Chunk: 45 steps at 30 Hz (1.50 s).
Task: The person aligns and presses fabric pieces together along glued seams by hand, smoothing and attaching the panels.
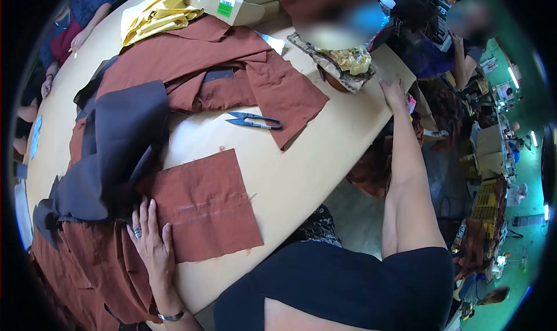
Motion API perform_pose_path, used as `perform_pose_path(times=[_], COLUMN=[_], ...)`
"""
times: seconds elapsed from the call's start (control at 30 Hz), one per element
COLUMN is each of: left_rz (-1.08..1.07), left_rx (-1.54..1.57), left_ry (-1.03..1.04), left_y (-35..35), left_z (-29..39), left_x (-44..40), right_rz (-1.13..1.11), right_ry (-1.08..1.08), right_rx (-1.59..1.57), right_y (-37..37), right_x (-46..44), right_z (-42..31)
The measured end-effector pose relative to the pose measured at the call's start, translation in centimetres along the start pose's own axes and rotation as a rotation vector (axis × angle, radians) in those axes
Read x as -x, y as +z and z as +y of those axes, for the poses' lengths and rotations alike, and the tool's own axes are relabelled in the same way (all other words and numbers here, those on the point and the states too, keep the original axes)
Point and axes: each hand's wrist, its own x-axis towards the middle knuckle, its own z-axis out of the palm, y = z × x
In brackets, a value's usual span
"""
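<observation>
My left hand (pixel 152 238), with a ring and a bracelet, lies flat with its fingers apart at the left edge of a square rust-brown cloth piece (pixel 206 209) with frayed edges. Beside it are a black cloth (pixel 122 151) and a rumpled brown cloth pile (pixel 87 267). My right hand (pixel 394 93) is at the table's right edge, its arm stretched out; the fingers are spread and nothing shows in them. Small blue thread snips (pixel 254 121) rest between the square piece and more brown cloth (pixel 278 93).
The tan table (pixel 307 174) also bears a yellow cloth (pixel 156 17), a cardboard box (pixel 232 3), a plastic bottle (pixel 384 12) and a bowl with a plastic bag (pixel 348 61). People sit at the upper left and upper right. Yellow crates (pixel 486 206) stand at the right.
</observation>
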Motion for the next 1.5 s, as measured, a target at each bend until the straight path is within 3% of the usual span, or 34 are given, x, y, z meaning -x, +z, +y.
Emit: perform_pose_path(times=[0.07,0.17,0.2,0.27,0.33,0.4,0.47,0.5,0.53,0.57,0.67,0.8,0.87,0.93,1.1,1.27,1.4,1.5], left_rz=[0.008,0.020,0.018,0.063,0.090,0.088,0.098,0.106,0.118,0.128,0.257,0.438,0.234,0.137,0.231,0.258,0.227,0.215], left_rx=[0.002,0.005,0.001,-0.016,-0.004,-0.020,0.010,0.009,0.009,0.013,-0.139,0.041,0.136,0.119,0.164,0.129,0.179,0.107], left_ry=[0.006,0.015,0.003,0.041,0.054,0.034,0.040,0.044,0.052,0.064,0.114,0.392,0.499,0.481,0.299,0.140,0.133,0.204], left_y=[0.0,0.0,0.1,0.4,0.0,0.1,0.4,0.3,0.1,0.0,-0.8,-1.4,-1.5,-0.7,-0.7,-0.2,-0.4,-0.5], left_z=[0.0,0.1,0.0,-0.2,0.2,0.3,0.0,-0.1,0.0,0.2,1.0,3.2,4.2,4.3,4.0,2.4,2.6,2.5], left_x=[0.1,-0.1,-0.1,-0.3,-0.2,-0.1,0.0,0.0,-0.1,0.0,0.4,0.4,0.6,0.9,0.9,1.4,1.4,1.4], right_rz=[-0.021,0.257,0.443,0.585,0.546,0.434,0.192,-0.059,-0.304,-0.396,-0.393,-0.436,-0.489,-0.524,-0.579,-0.463,-0.515,-0.405], right_ry=[-0.013,-0.139,-0.278,-0.428,-0.606,-0.883,-1.210,-1.299,-1.244,-1.251,-1.349,-1.344,-1.313,-1.297,-1.313,-1.377,-1.320,-1.339], right_rx=[0.049,-0.210,-0.342,-0.575,-0.913,-0.876,-0.732,-0.732,-0.674,-0.656,-0.495,-0.288,-0.356,-0.435,-0.556,-0.750,-0.603,-0.674], right_y=[-0.1,0.9,0.4,-2.6,-5.1,-6.2,-5.6,-5.2,-5.0,-4.1,-1.0,-0.1,0.0,0.2,0.4,1.6,1.2,1.6], right_x=[0.6,0.1,0.9,5.5,12.3,17.4,20.3,22.0,23.7,24.6,25.5,26.3,26.6,26.8,27.2,27.3,27.4,27.4], right_z=[0.1,1.4,0.4,-4.3,-10.6,-14.8,-17.1,-18.9,-20.5,-21.8,-24.1,-25.8,-26.3,-26.4,-26.5,-26.3,-26.2,-26.0])
